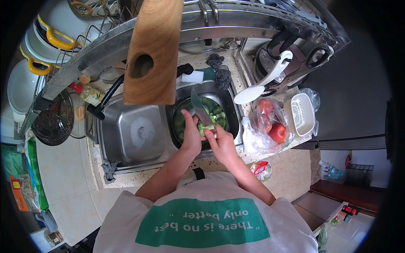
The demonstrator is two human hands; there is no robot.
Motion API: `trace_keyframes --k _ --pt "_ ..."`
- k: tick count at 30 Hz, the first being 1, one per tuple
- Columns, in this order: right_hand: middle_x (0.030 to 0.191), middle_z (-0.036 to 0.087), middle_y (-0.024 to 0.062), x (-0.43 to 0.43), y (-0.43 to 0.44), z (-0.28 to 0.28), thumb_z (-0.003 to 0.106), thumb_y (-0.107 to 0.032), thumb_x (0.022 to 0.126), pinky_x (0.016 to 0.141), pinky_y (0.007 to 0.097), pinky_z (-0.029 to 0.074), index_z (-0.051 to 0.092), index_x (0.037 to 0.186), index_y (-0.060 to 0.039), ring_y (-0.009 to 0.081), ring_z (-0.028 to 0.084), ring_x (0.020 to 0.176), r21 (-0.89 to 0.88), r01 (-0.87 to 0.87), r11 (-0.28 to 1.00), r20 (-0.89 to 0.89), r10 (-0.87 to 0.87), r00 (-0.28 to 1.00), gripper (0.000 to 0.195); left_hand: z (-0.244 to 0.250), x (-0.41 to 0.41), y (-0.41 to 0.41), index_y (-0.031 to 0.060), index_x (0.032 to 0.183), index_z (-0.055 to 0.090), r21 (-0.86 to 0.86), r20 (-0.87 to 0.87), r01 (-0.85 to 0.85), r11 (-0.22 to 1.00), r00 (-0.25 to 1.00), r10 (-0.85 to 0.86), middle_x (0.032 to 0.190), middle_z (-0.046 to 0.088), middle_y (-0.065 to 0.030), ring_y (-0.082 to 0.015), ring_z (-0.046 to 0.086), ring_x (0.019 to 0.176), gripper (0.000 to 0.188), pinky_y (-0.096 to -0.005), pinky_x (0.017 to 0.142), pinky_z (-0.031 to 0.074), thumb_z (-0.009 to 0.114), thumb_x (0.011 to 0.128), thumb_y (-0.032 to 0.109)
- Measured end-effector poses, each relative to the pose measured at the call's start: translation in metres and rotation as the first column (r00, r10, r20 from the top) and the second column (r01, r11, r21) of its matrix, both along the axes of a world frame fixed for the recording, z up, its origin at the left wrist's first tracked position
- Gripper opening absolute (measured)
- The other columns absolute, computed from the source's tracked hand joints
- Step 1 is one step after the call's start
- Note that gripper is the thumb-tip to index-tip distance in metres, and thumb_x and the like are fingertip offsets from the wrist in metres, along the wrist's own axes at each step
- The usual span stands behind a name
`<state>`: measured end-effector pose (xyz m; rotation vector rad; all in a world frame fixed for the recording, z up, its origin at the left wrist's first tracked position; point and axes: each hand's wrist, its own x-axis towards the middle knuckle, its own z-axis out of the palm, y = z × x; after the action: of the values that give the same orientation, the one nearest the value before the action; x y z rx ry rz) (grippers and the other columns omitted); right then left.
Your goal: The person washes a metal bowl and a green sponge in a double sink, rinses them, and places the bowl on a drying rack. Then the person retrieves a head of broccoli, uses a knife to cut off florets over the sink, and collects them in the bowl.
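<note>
Over the right basin of a double sink, my left hand [191, 132] holds a piece of green broccoli [205, 127], its thumb raised. My right hand [222, 142] grips a kitchen knife [200, 107], its handle mostly covered by the fingers. The blade points away from me and lies against the broccoli. Beneath both hands sits a round bowl or pot [181, 109] with green pieces [219, 113] in it; its near part is hidden by my hands.
Soap foam [142, 131] lies in the left steel basin [114, 148]. A dish rack rail [234, 27] with a hanging wooden utensil [152, 57] and a white slotted ladle [253, 91] crosses above. Bagged apples [278, 132] and a white plastic basket [302, 117] stand on the right counter.
</note>
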<state>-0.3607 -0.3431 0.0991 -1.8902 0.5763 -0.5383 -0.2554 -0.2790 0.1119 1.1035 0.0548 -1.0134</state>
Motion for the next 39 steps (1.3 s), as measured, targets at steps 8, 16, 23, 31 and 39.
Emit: trace_keyframes --k 8,16,23,31,39 --pt "0.06 0.062 0.0077 0.014 -0.01 -0.021 0.051 -0.03 0.099 0.048 0.029 0.044 0.058 0.088 0.0019 0.0145 0.055 0.048 0.075 0.056 0.996 0.046 -0.059 0.997 0.035 -0.031 0.017 -0.004 0.0049 0.124 0.048 -0.097 -0.085 0.148 0.984 0.984 -0.156 0.1 0.058 -0.0037 -0.014 0.056 0.088 0.082 -0.032 0.073 0.046 0.019 0.09 0.074" --pt "0.053 0.05 0.0022 0.018 -0.036 -0.025 0.051 -0.041 0.098 0.041 0.0274 0.036 0.055 0.074 -0.002 0.0102 0.046 0.042 0.566 0.088 0.82 -0.17 0.012 0.985 0.046 -0.042 0.047 0.013 -0.0034 0.121 0.055 -0.067 0.132 0.347 0.936 0.933 -0.336 0.105 0.063 -0.0071 -0.0152 0.062 0.09 0.03 -0.0271 0.072 0.051 0.058 0.094 0.01" --pt "0.057 0.055 0.0092 0.023 -0.031 -0.036 0.057 -0.035 0.095 0.05 0.0324 0.041 0.062 0.085 -0.0006 0.0174 0.051 0.048 -0.069 0.169 0.983 -0.065 -0.173 0.983 0.035 -0.09 0.073 0.017 -0.0074 0.119 0.055 0.293 0.431 0.081 0.953 0.878 -0.207 0.105 0.064 -0.0146 -0.0205 0.068 0.082 0.042 -0.0283 0.064 0.058 0.071 0.083 0.008" --pt "0.054 0.053 0.0063 0.018 -0.054 -0.091 0.073 -0.035 0.082 0.049 0.0309 0.039 0.063 0.085 -0.0023 0.0137 0.049 0.049 0.056 0.207 0.977 -0.279 -0.184 0.943 0.035 -0.237 0.095 0.026 0.0026 0.119 0.059 0.725 0.655 -0.049 0.687 0.359 -0.665 0.109 0.064 -0.0167 -0.0279 0.067 0.087 0.042 -0.0378 0.072 0.054 0.071 0.079 0.006" --pt "0.054 0.054 0.0107 -0.043 -0.032 -0.093 0.067 -0.04 0.086 0.048 0.035 0.04 0.062 0.089 -0.0016 0.0195 0.048 0.046 0.228 0.39 0.892 -0.353 -0.297 0.887 0.039 -0.318 0.062 0.013 0.0034 0.08 0.07 0.84 0.53 -0.102 0.533 0.368 -0.764 0.085 0.068 -0.02 -0.0364 0.066 0.085 0.014 -0.0417 0.077 0.052 0.068 0.073 0.014"
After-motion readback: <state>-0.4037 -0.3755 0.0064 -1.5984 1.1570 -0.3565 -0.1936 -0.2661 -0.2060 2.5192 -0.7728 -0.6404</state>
